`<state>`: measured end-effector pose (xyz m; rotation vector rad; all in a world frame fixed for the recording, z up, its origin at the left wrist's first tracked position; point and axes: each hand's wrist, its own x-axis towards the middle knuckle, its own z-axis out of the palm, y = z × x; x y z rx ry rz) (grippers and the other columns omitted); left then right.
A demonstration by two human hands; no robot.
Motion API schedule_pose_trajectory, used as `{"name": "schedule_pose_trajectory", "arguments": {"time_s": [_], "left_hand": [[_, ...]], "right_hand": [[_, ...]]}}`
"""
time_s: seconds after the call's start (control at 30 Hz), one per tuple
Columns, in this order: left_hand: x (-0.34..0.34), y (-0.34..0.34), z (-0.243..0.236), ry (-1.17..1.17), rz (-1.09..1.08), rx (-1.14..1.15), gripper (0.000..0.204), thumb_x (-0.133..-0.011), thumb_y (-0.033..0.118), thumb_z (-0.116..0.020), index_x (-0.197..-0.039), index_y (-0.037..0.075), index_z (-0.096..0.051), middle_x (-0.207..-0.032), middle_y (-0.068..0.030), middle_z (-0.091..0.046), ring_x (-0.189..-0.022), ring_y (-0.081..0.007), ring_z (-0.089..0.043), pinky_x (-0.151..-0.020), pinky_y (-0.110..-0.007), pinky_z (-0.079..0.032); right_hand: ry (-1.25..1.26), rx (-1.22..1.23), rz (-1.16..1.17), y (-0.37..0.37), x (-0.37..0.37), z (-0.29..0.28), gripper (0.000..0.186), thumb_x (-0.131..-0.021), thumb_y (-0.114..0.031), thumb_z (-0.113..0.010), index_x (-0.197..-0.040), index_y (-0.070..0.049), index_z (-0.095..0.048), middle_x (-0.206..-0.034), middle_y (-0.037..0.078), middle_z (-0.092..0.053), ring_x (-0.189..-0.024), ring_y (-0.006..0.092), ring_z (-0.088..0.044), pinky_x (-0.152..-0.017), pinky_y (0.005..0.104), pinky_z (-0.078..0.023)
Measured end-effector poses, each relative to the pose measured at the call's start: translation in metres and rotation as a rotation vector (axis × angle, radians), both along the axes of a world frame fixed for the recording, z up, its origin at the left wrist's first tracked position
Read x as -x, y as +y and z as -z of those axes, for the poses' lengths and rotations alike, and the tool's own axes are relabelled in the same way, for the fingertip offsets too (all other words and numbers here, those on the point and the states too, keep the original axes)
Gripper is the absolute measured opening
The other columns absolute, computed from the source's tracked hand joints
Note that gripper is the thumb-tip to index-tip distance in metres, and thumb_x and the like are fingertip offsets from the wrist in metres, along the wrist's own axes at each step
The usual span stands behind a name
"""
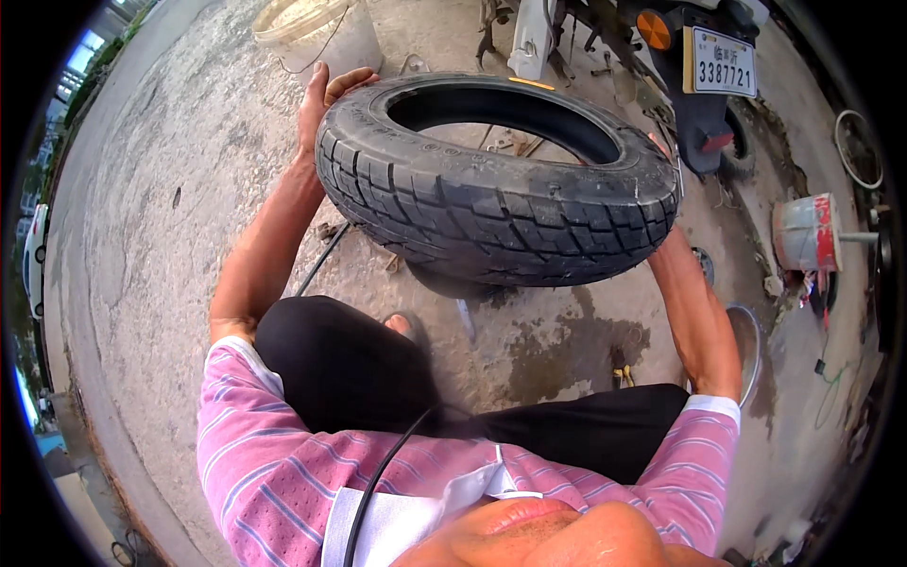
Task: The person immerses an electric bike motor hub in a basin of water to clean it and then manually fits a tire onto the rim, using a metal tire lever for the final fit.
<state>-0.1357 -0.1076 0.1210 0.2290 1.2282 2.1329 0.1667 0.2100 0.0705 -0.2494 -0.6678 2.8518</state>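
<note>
A black tyre [491, 222] with a blocky tread is held up in front of me, tilted so that its open centre shows. My left hand [333, 93] grips its far left edge, thumb raised and fingers curled against the rubber. On the opposite side my right hand [659, 145] holds the tyre's right edge; most of that hand is hidden behind it, with only a bit of the fingers showing. Beneath the tyre a dark rounded object [444, 282] is partly covered, and I cannot make out what it is.
A dirty white bucket [316, 42] stands beyond my left hand. The rear of a motorbike [694, 113] with an orange lamp is at the far right. Yellow-handled pliers [622, 376] lie by a wet patch [557, 359]. A red-and-white bucket [806, 233] is further right.
</note>
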Motion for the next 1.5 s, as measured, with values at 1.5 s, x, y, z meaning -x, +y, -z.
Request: {"name": "schedule_pose_trajectory", "arguments": {"time_s": [1.5], "left_hand": [[-0.019, -0.015, 0.098, -0.151, 0.228, 0.203, 0.061, -0.106, 0.056, -0.044, -0.139, 0.006, -0.057, -0.116, -0.0096, -0.073, -0.096, -0.0188, -0.072, -0.089, -0.036, -0.060]], "right_hand": [[-0.271, -0.354, -0.052, -0.005, -0.016, 0.051, 0.078, -0.101, -0.062, -0.040, -0.144, 0.003, -0.051, -0.134, 0.019, -0.064, -0.110, 0.0295, -0.070, -0.088, 0.0409, -0.061]]}}
